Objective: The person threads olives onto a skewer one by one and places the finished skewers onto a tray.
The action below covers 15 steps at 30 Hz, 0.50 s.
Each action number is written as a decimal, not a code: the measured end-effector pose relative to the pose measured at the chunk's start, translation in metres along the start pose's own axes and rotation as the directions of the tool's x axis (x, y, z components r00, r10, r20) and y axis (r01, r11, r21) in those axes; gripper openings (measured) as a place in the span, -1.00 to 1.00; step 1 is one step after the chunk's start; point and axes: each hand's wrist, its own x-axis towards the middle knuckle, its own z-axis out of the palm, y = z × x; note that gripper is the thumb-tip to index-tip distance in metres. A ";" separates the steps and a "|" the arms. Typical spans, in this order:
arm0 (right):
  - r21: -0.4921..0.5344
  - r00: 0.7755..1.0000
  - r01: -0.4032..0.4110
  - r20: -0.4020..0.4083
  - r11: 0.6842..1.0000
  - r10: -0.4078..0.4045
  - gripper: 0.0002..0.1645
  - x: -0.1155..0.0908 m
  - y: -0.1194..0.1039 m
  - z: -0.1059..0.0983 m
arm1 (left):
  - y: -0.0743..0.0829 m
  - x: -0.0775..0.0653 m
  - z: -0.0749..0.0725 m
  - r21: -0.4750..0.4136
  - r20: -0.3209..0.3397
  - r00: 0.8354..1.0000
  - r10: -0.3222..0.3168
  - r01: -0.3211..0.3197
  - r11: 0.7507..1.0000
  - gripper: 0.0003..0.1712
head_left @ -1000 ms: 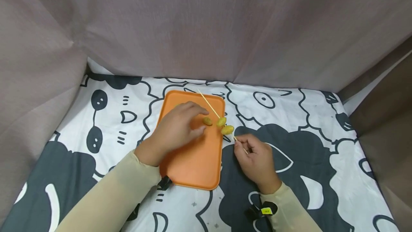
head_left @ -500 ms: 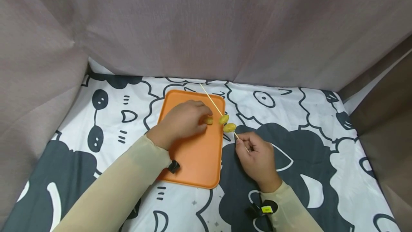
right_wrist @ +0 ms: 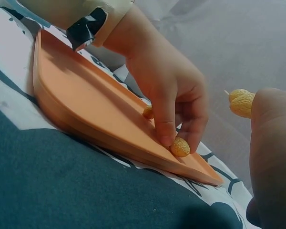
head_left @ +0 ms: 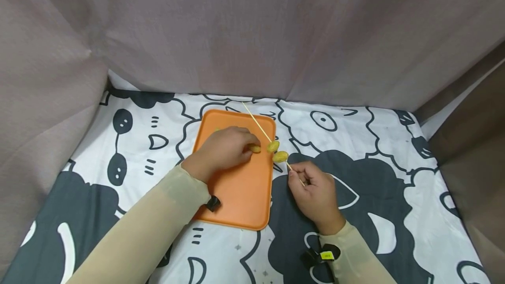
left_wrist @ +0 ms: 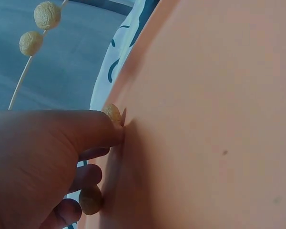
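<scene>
My left hand [head_left: 222, 150] reaches over the orange tray [head_left: 244, 205] and pinches a yellow, wrinkled oval ball [head_left: 254, 148] between thumb and fingers, low at the tray's right side. In the right wrist view that ball [right_wrist: 180, 147] sits at the fingertips. My right hand [head_left: 313, 192] grips the lower end of a thin wooden skewer [head_left: 256, 122] just right of the tray. Two similar yellow balls [head_left: 280, 157] are threaded on the skewer, which slants up and left with its tip bare. Another loose ball [right_wrist: 148, 112] lies on the tray behind the left hand.
A sheet [head_left: 323, 139] with a black-and-white cartoon print lies under the tray. Grey-brown fabric [head_left: 252, 34] hangs at the back and sides. The tray has a low raised rim. Black bands [head_left: 329, 255] circle the wrists.
My left hand has moved right and its fingers have come together on the loose ball. The skewer has shifted slightly, with the right hand still holding it.
</scene>
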 end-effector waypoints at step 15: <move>-0.010 1.000 -0.002 0.008 1.000 0.002 -0.88 0.001 -0.002 0.000 | -0.008 -0.016 -0.003 -0.286 -0.071 0.997 -0.025 0.004 0.958 -0.67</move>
